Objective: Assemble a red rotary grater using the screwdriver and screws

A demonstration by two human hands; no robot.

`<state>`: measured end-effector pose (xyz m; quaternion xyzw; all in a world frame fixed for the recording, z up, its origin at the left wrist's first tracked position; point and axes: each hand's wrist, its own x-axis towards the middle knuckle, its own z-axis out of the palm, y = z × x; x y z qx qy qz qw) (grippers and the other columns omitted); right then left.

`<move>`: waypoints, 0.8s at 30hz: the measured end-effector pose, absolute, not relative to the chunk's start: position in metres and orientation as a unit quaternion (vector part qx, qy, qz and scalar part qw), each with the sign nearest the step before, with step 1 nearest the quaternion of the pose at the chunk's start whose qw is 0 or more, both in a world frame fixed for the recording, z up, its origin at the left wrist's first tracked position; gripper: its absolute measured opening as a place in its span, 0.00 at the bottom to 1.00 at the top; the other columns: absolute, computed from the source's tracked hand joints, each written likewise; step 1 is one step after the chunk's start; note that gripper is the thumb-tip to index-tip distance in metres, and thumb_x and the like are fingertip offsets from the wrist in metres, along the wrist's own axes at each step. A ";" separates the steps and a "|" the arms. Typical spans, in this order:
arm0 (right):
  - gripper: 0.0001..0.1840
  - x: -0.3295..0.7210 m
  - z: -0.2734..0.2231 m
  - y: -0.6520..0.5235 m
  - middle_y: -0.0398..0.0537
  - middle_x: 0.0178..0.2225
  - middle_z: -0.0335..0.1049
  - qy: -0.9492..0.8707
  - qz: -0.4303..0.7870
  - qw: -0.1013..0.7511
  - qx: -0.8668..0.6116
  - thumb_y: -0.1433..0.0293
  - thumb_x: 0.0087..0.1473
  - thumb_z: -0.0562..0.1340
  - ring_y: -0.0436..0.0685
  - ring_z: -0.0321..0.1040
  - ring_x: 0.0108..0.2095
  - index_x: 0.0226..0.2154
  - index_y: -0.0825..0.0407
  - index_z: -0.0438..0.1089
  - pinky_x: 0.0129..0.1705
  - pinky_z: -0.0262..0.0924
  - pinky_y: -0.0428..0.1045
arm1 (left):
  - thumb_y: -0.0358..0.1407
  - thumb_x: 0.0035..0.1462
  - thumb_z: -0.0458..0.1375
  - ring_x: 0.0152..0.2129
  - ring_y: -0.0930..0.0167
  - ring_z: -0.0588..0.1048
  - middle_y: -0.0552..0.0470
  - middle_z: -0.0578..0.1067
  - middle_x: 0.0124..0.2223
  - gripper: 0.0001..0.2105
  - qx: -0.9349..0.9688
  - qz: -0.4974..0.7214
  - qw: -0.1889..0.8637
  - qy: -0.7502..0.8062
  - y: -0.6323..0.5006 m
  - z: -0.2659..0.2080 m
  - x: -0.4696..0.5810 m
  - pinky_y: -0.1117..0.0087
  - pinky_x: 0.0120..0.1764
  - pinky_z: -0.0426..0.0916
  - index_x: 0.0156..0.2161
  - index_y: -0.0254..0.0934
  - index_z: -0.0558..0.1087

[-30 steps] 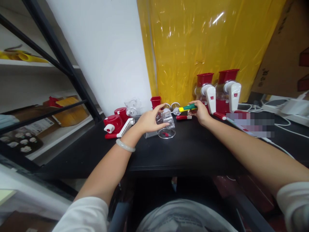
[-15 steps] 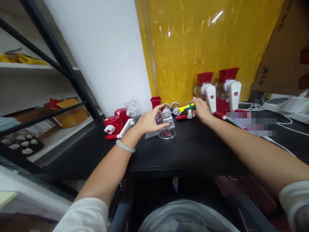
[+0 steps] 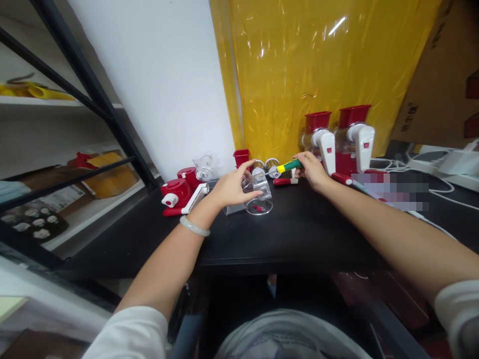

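My left hand (image 3: 235,188) is wrapped around the clear plastic body (image 3: 262,186) of a rotary grater, its thumb and fingers curled over the sides. Small red pieces show in the clear round base (image 3: 259,207) below. In my right hand (image 3: 311,169) is a screwdriver (image 3: 289,165) with a yellow and green handle, pointing left at the clear body; its thin shaft is hard to make out. Just under the screwdriver lies a red and white crank handle (image 3: 285,182). Two metal grater drums (image 3: 272,165) and a red hopper (image 3: 241,158) stand behind the clear body.
Left of my hands are red grater parts with a white crank (image 3: 175,194) and a clear plastic part (image 3: 205,164). Two assembled rotary graters (image 3: 354,142) stand at the right, near white cables (image 3: 441,184). A shelf rack (image 3: 86,109) borders the black table (image 3: 292,234) on the left.
The screwdriver's handle has turned slightly and shows more green, and my right fingers have shifted on it. My left hand and the clear body stay in place.
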<state>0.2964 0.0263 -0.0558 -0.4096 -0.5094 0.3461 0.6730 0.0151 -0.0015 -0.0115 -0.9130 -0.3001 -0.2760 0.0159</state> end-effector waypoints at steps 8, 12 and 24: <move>0.23 0.297 -0.059 0.028 0.37 0.14 0.57 -0.510 0.328 0.665 -0.436 0.47 0.55 0.55 0.49 0.57 0.12 0.32 0.50 0.65 0.15 0.54 0.46 | 0.50 0.52 0.64 0.41 0.59 0.75 0.45 0.75 0.45 0.43 -0.914 -0.274 0.007 -0.299 -0.001 -0.011 0.015 0.60 0.42 0.68 0.67 0.40 0.49; 0.12 0.295 -0.054 0.026 0.41 0.21 0.66 -0.478 0.370 0.670 -0.431 0.60 0.56 0.52 0.51 0.65 0.16 0.35 0.50 0.64 0.20 0.61 0.47 | 0.50 0.52 0.64 0.40 0.59 0.75 0.45 0.75 0.45 0.43 -0.914 -0.274 0.010 -0.299 -0.001 -0.012 0.015 0.60 0.42 0.68 0.67 0.39 0.49; 0.07 0.293 -0.052 0.023 0.39 0.20 0.63 -0.487 0.361 0.667 -0.433 0.65 0.54 0.56 0.48 0.63 0.17 0.34 0.51 0.66 0.21 0.60 0.46 | 0.51 0.52 0.64 0.41 0.58 0.75 0.45 0.75 0.46 0.43 -0.913 -0.272 0.012 -0.303 -0.001 -0.012 0.014 0.59 0.42 0.69 0.67 0.41 0.49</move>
